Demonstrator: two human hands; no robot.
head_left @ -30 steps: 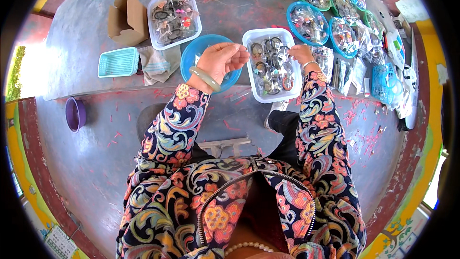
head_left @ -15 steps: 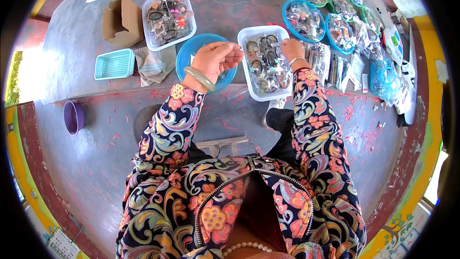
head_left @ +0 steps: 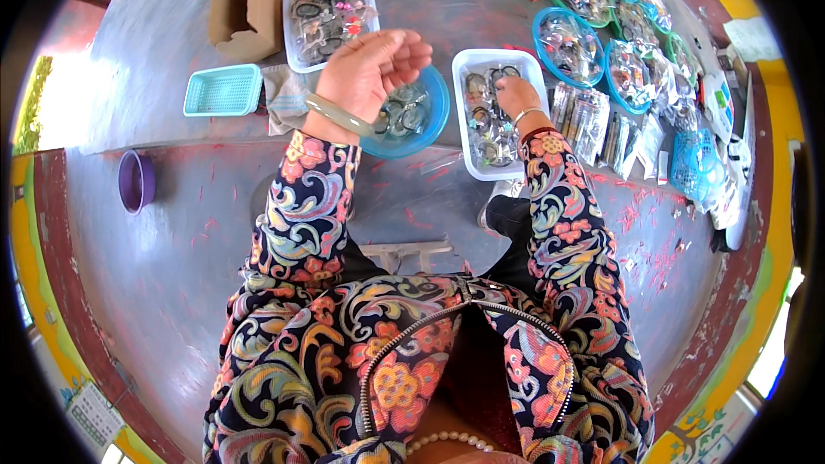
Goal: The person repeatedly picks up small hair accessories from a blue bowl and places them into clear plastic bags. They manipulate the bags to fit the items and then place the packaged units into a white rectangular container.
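My left hand (head_left: 369, 76), with a pale bangle at its wrist, hovers over the left side of a blue basin (head_left: 440, 120). Its fingers are loosely bent and apart, and nothing shows in them. Inside the basin lie several clear packets with dark rings (head_left: 406, 110), like hair ties. My right hand (head_left: 519, 100) reaches over the right side of a white tray (head_left: 465, 167) full of similar bagged rings (head_left: 487, 133). Its fingertips are pressed together among the packets; what they pinch is too small to make out.
Behind the basin stand another white tray (head_left: 289, 13) of packets and a cardboard box (head_left: 249, 13). A turquoise basket (head_left: 222, 92) and a grey cloth (head_left: 284, 99) are at left. Blue and green baskets (head_left: 567, 47) of packets crowd the right. A purple bowl (head_left: 136, 182) stands near left.
My left hand has drawn left across the basin, uncovering the packets in it. My right hand has moved left over the white tray. The whole view has shifted a little.
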